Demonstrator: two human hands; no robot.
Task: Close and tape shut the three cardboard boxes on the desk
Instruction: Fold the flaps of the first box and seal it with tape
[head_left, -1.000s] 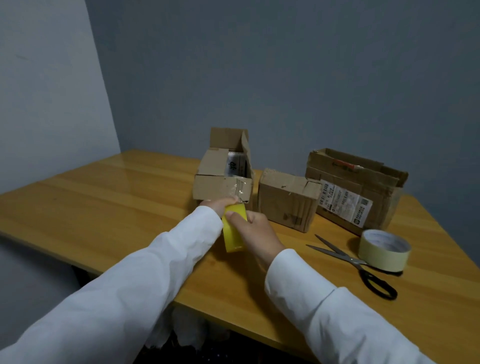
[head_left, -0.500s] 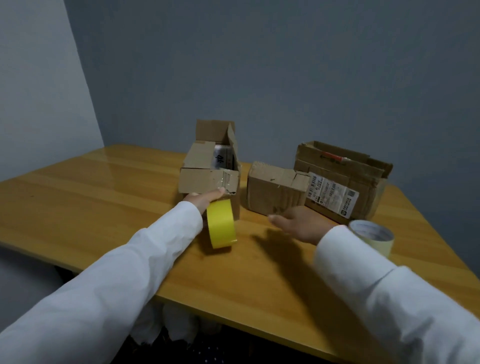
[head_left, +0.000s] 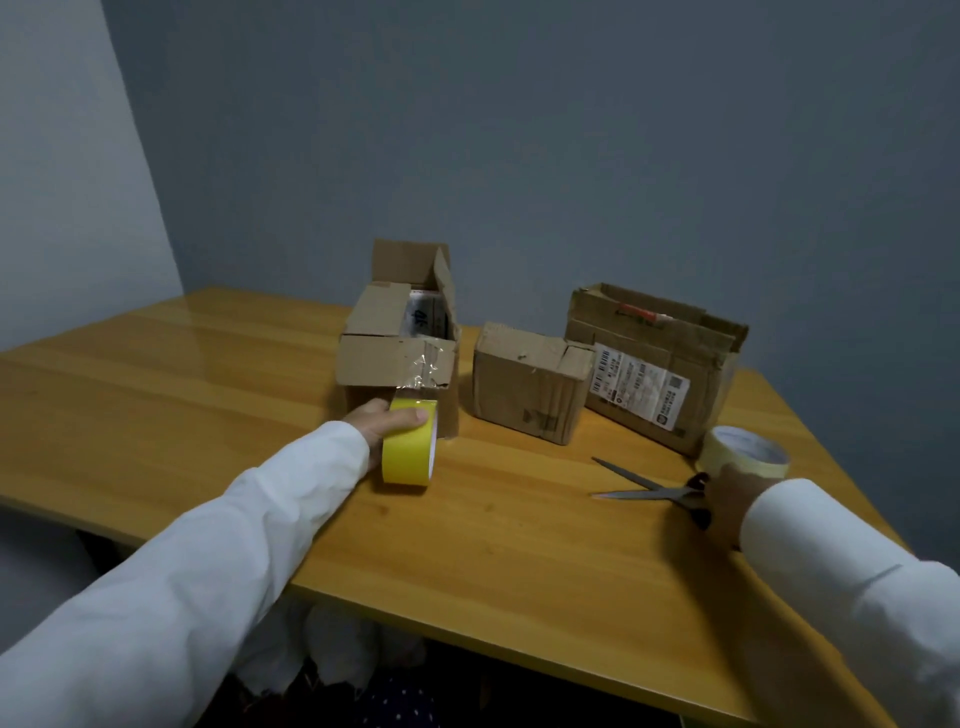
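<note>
Two hands, left hand (head_left: 382, 422) gripping yellow tape roll (head_left: 409, 450), right hand (head_left: 730, 501) on scissors (head_left: 649, 486), grip unclear

The right hand (head_left: 724, 501) shows only its back at the right of the frame, so its fingers and their hold on the scissors (head_left: 652, 486) handles cannot be told. The left hand (head_left: 387, 421) hides part of the yellow tape roll (head_left: 408, 452). Print on the right box's label (head_left: 641, 387) is too small to read. The counter (head_left: 156, 395) runs off the frame's left and lower right edges.
</note>
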